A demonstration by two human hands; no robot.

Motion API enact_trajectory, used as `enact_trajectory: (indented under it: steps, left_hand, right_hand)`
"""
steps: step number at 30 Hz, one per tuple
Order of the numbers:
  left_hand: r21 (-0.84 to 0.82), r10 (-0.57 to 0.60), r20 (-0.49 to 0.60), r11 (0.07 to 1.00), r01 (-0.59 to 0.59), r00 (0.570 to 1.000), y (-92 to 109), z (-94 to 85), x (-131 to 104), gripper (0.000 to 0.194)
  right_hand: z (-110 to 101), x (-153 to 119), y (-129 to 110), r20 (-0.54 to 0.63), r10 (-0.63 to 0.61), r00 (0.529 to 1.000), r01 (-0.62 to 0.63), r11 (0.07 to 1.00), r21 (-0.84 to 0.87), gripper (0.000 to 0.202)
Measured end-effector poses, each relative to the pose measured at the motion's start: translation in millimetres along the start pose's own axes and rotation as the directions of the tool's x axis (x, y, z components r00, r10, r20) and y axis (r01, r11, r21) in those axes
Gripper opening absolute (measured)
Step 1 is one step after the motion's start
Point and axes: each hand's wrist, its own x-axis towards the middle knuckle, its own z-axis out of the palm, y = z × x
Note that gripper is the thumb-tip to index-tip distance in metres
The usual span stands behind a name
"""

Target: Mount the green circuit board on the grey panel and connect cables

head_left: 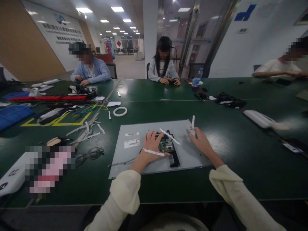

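A flat grey panel [190, 154] lies on the table in front of me, with paper labels at its left. On it sits a black bracket [176, 158] carrying a green circuit board [166, 146]. My left hand [152, 144] is closed around the board's left side, thumb at the near edge and fingers at the far edge. A white tape strip [153, 152] clings across that hand near the thumb; another tape strip [171, 137] lies slantwise over the board. Above the panel's right side, my right hand [201, 141] pinches an upright white strip [193, 123].
A white tape roll [120, 111] and loose strips [89, 130] lie beyond the panel's left corner. Eyeglasses [89, 155], cables and blue trays [14, 115] are farther left. A white device [258, 118] lies right. Several people sit around the table; a water bottle [197, 78] stands at its far side.
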Motion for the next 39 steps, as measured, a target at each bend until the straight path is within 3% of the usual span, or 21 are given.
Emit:
enact_trajectory:
  steps: [7,12,16,22,25,31,35,39]
  left_hand:
    - [0.030,0.008,0.005,1.000,-0.008,1.000,11,11.5,12,0.089]
    - [0.023,-0.047,0.021,0.999,0.046,0.999,9,6.4,-2,0.100]
    - [-0.059,-0.087,0.044,0.994,0.090,0.995,3,6.4,-11,0.094]
    - [-0.116,-0.050,0.107,0.991,0.062,0.993,2,10.4,4,0.089]
    - [-0.048,-0.094,0.112,0.994,0.100,0.989,8,8.0,5,0.090]
    - [0.195,-0.393,0.012,0.903,0.383,0.919,19,5.0,-17,0.100]
    - [0.252,-0.369,0.026,0.902,0.351,0.929,13,13.5,-23,0.095]
    - [0.255,-0.353,0.029,0.907,0.335,0.935,8,20.6,-13,0.097]
  right_hand:
    - [-1,-3,-8,0.016,0.030,0.999,-0.029,0.999,-0.030,0.037]
    - [0,-4,-5,0.018,0.016,1.000,-0.015,0.998,-0.054,0.038]
    - [3,-5,0,0.015,-0.014,1.000,0.015,0.998,-0.067,0.040]
    - [5,-5,3,0.017,-0.075,0.997,0.076,0.992,-0.099,0.040]
    - [7,-5,3,0.021,-0.118,0.993,0.120,0.982,-0.146,0.041]
    - [12,-7,4,0.078,-0.177,0.981,0.193,0.934,-0.302,0.043]
    - [14,-7,8,0.098,-0.184,0.978,0.206,0.922,-0.328,0.043]
    - [11,-1,9,0.100,-0.185,0.978,0.207,0.931,-0.300,0.043]
